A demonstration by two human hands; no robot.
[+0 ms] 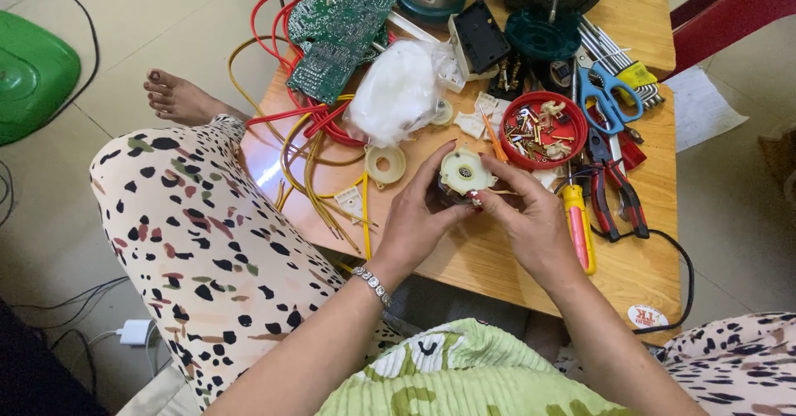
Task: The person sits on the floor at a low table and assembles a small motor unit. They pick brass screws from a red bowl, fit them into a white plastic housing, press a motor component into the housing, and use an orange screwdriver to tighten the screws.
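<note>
Green circuit board [336, 30] and yellow wires [319, 188] at table's left. Left hand [414, 217] and right hand [531, 221], both clamped on a round cream plastic part [464, 171] above the table [473, 258]: fitting stage; steady fingertip alignment likely needed. Red dish [543, 130], pliers [618, 188] at right.

Left hand [412, 217] and right hand [531, 217] (fingertips together)

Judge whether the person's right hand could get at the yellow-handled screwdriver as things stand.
Probably yes: the yellow-handled screwdriver lies uncovered on the wooden table just beside the right hand. But that hand is busy gripping the round cream part with the left hand.
</note>
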